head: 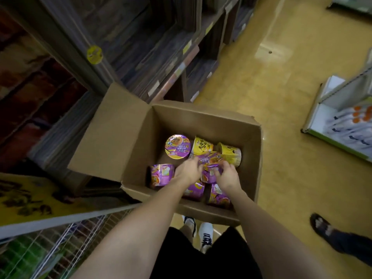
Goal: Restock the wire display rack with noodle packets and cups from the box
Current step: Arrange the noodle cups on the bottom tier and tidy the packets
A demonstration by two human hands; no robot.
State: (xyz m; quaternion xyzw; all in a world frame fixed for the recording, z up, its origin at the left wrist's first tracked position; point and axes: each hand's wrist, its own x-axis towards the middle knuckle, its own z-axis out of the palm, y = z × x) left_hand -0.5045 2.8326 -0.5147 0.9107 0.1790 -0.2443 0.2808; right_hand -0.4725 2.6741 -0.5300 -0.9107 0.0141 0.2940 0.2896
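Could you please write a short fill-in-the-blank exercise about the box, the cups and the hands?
1. The noodle cups lie inside a cardboard ____.
2. Both hands, left hand and right hand, hold one ____ cup.
3. The two cups at the far side are ____.

Missing words: box; purple; yellow

I see dark store shelving [153,47] along the left, one upright bearing a round yellow sticker [94,54]. Tan floor [281,97] beyond. White shelf unit [330,97] right, holding orange-capped bottles [360,114]. A bystander's sandalled foot [320,224] lower right.
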